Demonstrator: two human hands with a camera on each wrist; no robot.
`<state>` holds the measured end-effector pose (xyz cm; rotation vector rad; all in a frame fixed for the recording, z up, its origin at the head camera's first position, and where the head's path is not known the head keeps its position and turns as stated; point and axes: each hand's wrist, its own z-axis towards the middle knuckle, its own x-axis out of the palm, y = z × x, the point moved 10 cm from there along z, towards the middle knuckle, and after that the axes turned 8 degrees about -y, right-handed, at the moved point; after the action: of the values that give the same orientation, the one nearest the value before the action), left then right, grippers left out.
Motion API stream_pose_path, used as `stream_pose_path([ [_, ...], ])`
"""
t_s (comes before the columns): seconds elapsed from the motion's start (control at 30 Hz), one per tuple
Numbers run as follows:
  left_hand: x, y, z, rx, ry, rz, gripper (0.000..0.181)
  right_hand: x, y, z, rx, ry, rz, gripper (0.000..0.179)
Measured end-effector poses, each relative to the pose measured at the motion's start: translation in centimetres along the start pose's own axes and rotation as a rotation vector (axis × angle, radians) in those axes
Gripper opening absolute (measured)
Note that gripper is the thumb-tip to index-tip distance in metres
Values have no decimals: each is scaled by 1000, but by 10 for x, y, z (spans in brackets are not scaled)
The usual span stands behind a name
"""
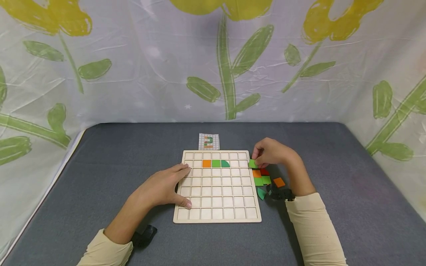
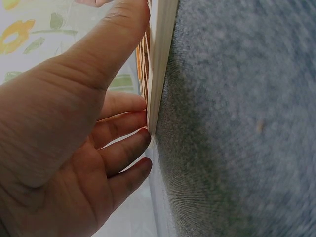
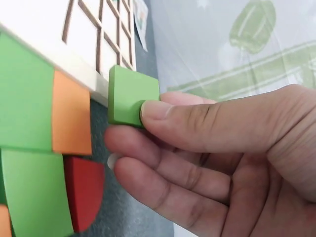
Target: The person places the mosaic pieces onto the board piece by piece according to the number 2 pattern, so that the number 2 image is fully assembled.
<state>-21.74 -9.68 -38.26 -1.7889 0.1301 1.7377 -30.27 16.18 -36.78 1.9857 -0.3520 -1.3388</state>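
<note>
A pale wooden grid board (image 1: 219, 212) lies on the table. In its second row sit an orange square tile (image 1: 206, 163), a green square tile (image 1: 216, 163) and a dark green quarter-round tile (image 1: 225, 163). My left hand (image 1: 163, 186) rests at the board's left edge, thumb and fingers spread and fairly straight; the left wrist view shows the fingertips against the rim. At the board's right edge my right hand (image 1: 274, 151) pinches a light green square tile (image 3: 131, 94) between thumb and fingers. The tile overlaps the board's rim in the head view.
Right of the board are loose tiles: light green squares (image 1: 258, 181), orange squares (image 1: 279, 182), a red piece (image 1: 264, 172) and a dark green quarter-round (image 1: 261, 193). A small pattern card (image 1: 209, 142) lies behind the board. A flowered cloth (image 1: 149, 74) hangs beyond the grey table (image 1: 133, 147).
</note>
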Motion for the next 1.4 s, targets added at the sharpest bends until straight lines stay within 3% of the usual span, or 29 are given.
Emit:
stream_pose_path([
  [0.5, 1, 0, 0, -5, 14, 0, 110, 22, 19, 7, -32, 34, 71, 7],
  [1.0, 2, 1, 0, 4, 5, 1, 109, 37, 41, 10, -80, 13, 20, 8],
  [1.4, 1, 1, 0, 2, 2, -6, 110, 49, 52, 13, -66, -23, -35, 9],
])
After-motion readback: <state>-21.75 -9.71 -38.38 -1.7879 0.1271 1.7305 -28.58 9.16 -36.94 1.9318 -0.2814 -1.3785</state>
